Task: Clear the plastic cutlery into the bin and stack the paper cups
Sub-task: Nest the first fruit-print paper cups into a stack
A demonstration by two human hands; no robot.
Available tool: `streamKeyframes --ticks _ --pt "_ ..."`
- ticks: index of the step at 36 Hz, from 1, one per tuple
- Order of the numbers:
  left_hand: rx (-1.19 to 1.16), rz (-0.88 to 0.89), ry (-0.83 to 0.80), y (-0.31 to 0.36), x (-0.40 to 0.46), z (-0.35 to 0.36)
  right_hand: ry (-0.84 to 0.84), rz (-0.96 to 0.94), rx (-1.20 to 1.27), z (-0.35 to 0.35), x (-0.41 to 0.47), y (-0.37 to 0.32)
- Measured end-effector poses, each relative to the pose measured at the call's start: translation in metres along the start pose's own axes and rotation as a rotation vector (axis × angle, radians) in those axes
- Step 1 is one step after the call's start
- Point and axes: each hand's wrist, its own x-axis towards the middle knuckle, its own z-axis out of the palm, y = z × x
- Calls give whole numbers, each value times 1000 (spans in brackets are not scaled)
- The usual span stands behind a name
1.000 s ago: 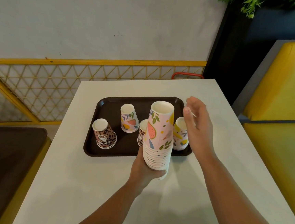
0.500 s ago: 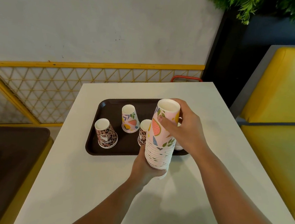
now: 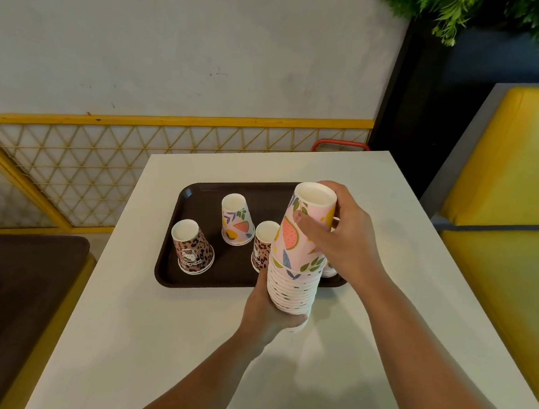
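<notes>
A tall stack of upside-down paper cups (image 3: 295, 271) with a fruit print is held above the table's near half. My left hand (image 3: 268, 312) grips the stack at its bottom. My right hand (image 3: 334, 233) wraps round the topmost cup. On the dark brown tray (image 3: 186, 280) stand upside-down cups: a leopard-print cup (image 3: 192, 246) at the left, a fruit-print cup (image 3: 237, 219) behind it, a second leopard-print cup (image 3: 262, 247) partly hidden by the stack. Another cup (image 3: 329, 270) peeks out behind my right wrist.
The white table (image 3: 184, 343) runs from the wall to the near edge. A yellow bench seat (image 3: 514, 225) is on the right. A dark seat (image 3: 9, 295) lies lower left. A red handle (image 3: 340, 143) shows beyond the table's far edge.
My right hand came from beside the stack onto its top cup and now grips it. The left hand kept holding the stack's bottom.
</notes>
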Motion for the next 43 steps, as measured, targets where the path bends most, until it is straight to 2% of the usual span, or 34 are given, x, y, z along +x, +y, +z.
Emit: streamKeyframes --ticks 21,27,35,39,43 --pt "22 -16 10 -5 3 0 183 -19 118 -20 13 -10" --pt "18 -12 18 -4 2 -1 230 26 256 -27 20 -13" --pt "16 -34 51 -7 0 -3 452 18 415 -43 36 -9" --pt "-29 -47 71 -9 0 -4 561 -28 221 -47 42 2" --pt "-56 -55 85 -11 3 -5 547 -31 36 -36 43 24"
